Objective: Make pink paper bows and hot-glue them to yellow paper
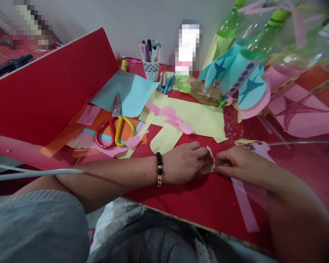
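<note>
My left hand (pixel 185 162) and my right hand (pixel 239 165) meet over the red table (pixel 197 201), fingertips pinched together on a small yellow paper piece (pixel 209 166) with a pink edge. A black and gold bead bracelet (pixel 159 169) sits on my left wrist. Both hands rest low on the table surface, fingers curled closed around the paper. Most of the piece is hidden under the fingers.
Red and yellow scissors (pixel 115 126) lie on paper scraps to the left. Yellow sheets (pixel 200 118) with pink cut-outs (pixel 172 118) lie behind the hands. A cup of markers (pixel 150 60), plastic bottles (pixel 205 91) with blue paper, a pink strip (pixel 245 206) and a red board (pixel 49 87) surround them.
</note>
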Available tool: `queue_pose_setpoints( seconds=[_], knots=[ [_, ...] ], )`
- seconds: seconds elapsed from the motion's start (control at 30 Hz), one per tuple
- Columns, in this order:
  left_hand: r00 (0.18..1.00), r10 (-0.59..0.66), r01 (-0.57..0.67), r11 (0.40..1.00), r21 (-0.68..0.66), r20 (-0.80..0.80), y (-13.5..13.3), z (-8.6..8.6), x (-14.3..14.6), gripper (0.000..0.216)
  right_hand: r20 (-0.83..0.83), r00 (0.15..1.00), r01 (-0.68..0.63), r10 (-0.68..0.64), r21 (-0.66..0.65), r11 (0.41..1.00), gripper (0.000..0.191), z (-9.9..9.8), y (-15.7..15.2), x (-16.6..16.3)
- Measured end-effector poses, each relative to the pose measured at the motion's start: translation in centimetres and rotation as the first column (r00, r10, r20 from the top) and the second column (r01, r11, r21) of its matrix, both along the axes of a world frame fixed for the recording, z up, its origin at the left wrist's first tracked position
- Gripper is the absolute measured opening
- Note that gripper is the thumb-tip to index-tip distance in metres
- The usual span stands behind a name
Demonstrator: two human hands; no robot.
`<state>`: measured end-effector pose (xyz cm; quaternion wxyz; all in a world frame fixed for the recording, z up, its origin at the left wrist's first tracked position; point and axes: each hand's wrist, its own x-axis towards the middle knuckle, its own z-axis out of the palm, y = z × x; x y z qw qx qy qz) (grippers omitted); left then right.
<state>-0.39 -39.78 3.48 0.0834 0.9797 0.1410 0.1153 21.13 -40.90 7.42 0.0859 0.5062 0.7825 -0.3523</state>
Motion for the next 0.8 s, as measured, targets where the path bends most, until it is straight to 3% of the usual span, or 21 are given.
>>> queue_pose_setpoints(
  seconds=[0.07, 0.13, 0.23, 0.3, 0.33, 0.43, 0.53, 0.6, 0.8],
  knots=[
    [1.000, 0.002, -0.002, 1.000, 0.003, 0.002, 0.0, 0.0, 0.1, 0.035, -0.030, 0.999, 0.037, -0.037, -0.011, 0.999, 0.026, 0.7, 0.0, 0.9],
    [1.000, 0.004, -0.004, 1.000, 0.002, 0.003, 0.0, 0.1, 0.1, 0.035, -0.049, 0.983, 0.175, -0.177, -0.037, 0.984, 0.030, 1.6, 0.0, 2.5],
    [1.000, 0.004, -0.004, 1.000, 0.011, 0.001, 0.0, 0.3, 0.2, 0.033, -0.023, 0.897, 0.437, -0.442, -0.111, 0.893, 0.041, 2.8, -0.2, 6.5],
    [1.000, 0.006, -0.006, 0.999, 0.032, -0.005, -0.1, 0.3, 0.2, 0.035, -0.010, 0.868, 0.496, -0.496, 0.010, 0.868, 0.041, 3.2, -0.5, 9.4],
    [1.000, 0.007, -0.007, 0.999, 0.046, -0.004, -0.1, 0.3, 0.1, 0.036, 0.007, 0.860, 0.508, -0.509, 0.071, 0.859, 0.041, 3.2, -0.7, 10.8],
    [1.000, -0.003, 0.003, 0.996, 0.084, 0.002, -0.1, 0.1, 0.0, 0.039, 0.073, 0.863, 0.496, -0.500, 0.064, 0.866, 0.044, 2.7, -1.1, 13.2],
    [1.000, -0.015, 0.015, 0.995, 0.094, -0.004, -0.1, -0.2, 0.0, 0.041, 0.171, 0.894, 0.416, -0.414, 0.022, 0.909, 0.043, 1.8, -0.9, 13.3],
    [1.000, -0.012, 0.013, 0.996, 0.090, -0.014, 0.0, -0.3, 0.1, 0.042, 0.134, 0.926, 0.357, -0.354, -0.004, 0.934, 0.043, 1.2, -0.4, 12.8],
    [0.999, -0.031, 0.034, 0.996, 0.085, -0.039, 0.0, -0.2, 0.1, 0.041, 0.098, 0.910, 0.407, -0.403, -0.027, 0.913, 0.045, -0.9, 0.4, 13.4]
  ],
)
